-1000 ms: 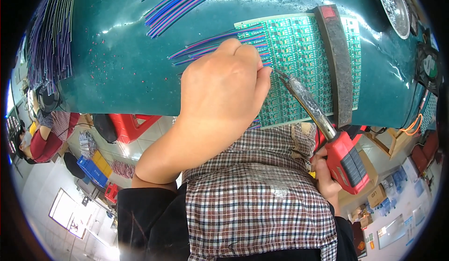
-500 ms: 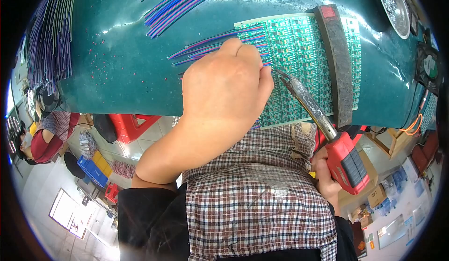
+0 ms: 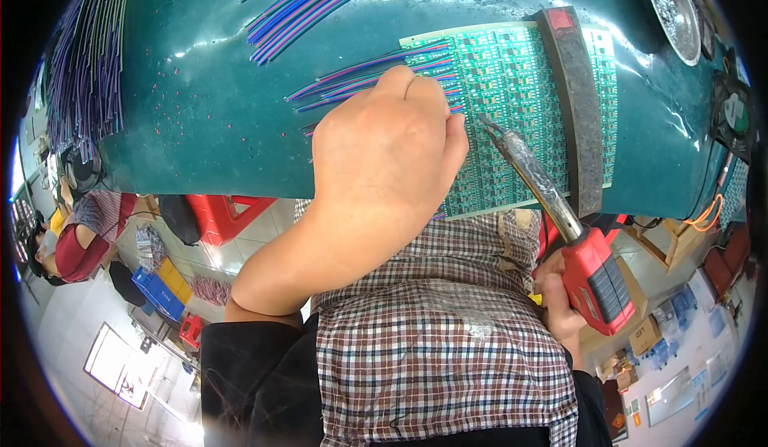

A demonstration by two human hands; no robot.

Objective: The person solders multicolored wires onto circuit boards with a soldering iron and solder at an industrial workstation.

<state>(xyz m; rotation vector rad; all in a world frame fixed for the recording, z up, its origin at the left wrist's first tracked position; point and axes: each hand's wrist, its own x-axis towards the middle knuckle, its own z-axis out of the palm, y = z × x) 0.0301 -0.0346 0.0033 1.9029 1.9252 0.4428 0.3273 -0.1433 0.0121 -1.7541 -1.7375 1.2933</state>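
My left hand (image 3: 380, 147) is closed in a pinch above the left edge of a green circuit board panel (image 3: 516, 127). Coloured wires (image 3: 352, 79) run out from under it to the left, and their ends show on the board by its thumb and forefinger. The fingertips' undersides are hidden. My right hand (image 3: 560, 307), low at the right, is wrapped round the red handle of a soldering iron (image 3: 596, 283). Its metal tip points up and left over the board, a little right of my left thumb, apart from the wire ends.
A dark bar (image 3: 572, 111) with a red end lies across the board. Bundles of wires (image 3: 300, 15) lie at the back, more wires (image 3: 88, 63) at far left. A metal dish (image 3: 672, 11) stands at back right, near a small fan (image 3: 732, 115). A person (image 3: 76, 239) sits at left.
The soldering iron's tip has moved slightly right, away from the wire ends beside my left thumb. My right hand has shifted a little right with it. My left hand is nearly still.
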